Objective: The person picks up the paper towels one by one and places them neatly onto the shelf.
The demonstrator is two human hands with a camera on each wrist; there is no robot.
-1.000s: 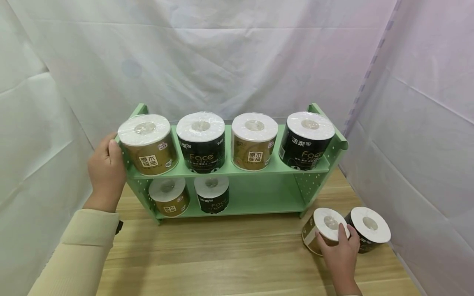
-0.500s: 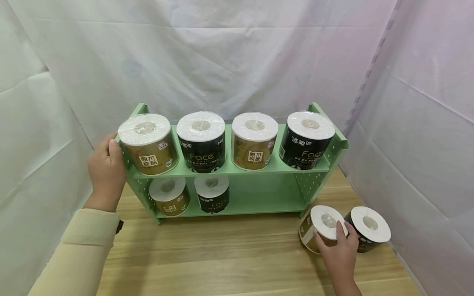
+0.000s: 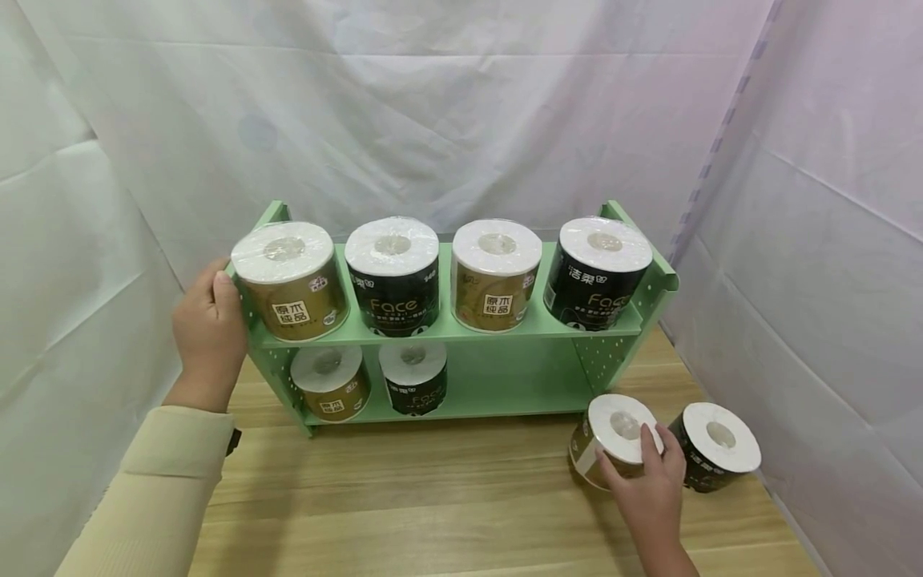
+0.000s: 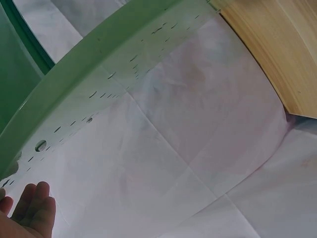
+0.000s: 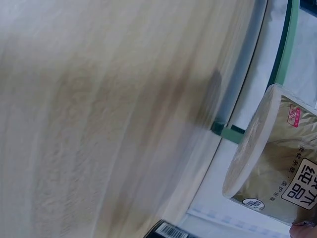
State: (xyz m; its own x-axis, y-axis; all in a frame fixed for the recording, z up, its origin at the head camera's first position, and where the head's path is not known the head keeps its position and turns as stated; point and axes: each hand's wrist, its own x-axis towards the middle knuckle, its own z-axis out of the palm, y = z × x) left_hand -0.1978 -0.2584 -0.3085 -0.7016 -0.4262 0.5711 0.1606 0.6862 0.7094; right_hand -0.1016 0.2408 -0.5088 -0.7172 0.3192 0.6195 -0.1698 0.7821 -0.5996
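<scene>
My right hand (image 3: 646,486) grips a gold-wrapped toilet paper roll (image 3: 587,454) by its side and top edge, just in front of the shelf's right end. The roll leans a little; in the right wrist view its printed wrapper (image 5: 277,163) fills the right edge, with one fingertip on it. At the upper left, my left hand (image 3: 211,324) holds the side panel of a green two-tier shelf (image 3: 515,377). The left wrist view shows its fingers (image 4: 40,210) beside the perforated panel (image 4: 114,74).
Gold and black rolls alternate along the top tier, including a black roll (image 3: 395,292). On the lower tier's left stand another gold roll (image 3: 332,397) and a black roll (image 3: 416,393). One black roll (image 3: 710,465) stands on the wooden table (image 3: 404,505) at the right, near the white cloth wall (image 3: 822,336).
My right hand has carried the gold roll left and slightly back toward the shelf, away from the black roll on the table. My left hand has stayed at the shelf's side.
</scene>
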